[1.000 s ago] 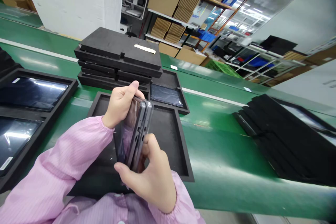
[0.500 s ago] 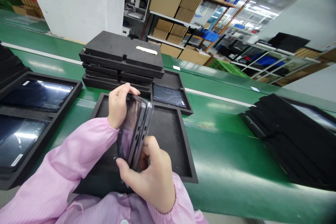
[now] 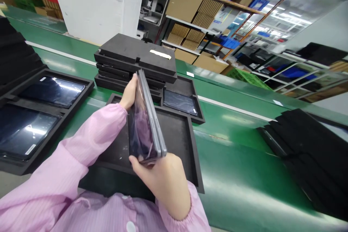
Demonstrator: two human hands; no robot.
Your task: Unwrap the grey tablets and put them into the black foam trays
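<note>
Your right hand (image 3: 165,183) is closed around the near end of the two tablets (image 3: 148,123), with the thumb on the dark screen side. Your left hand (image 3: 129,92) grips the far end of the same pair. The two tablets are pressed flat together and stand on edge in the air between your hands, with the long grey edge facing up. A moment ago you held them the other way, with a short edge and its little holes facing you. Your left hand was on top of them then, and now it has moved out to the far end. Right under your hands lies an open black foam tray (image 3: 176,141) on the green belt (image 3: 239,166). Just past your left hand is a stack of black foam trays (image 3: 136,56). Beside the stack, a smaller tray (image 3: 200,117) holds one tablet (image 3: 179,102). Off to the left of your left hand, a big tray (image 3: 70,116) holds two more shiny screens (image 3: 53,91). Far to the right of your right hand lies a pile of black sheets (image 3: 312,156).
</note>
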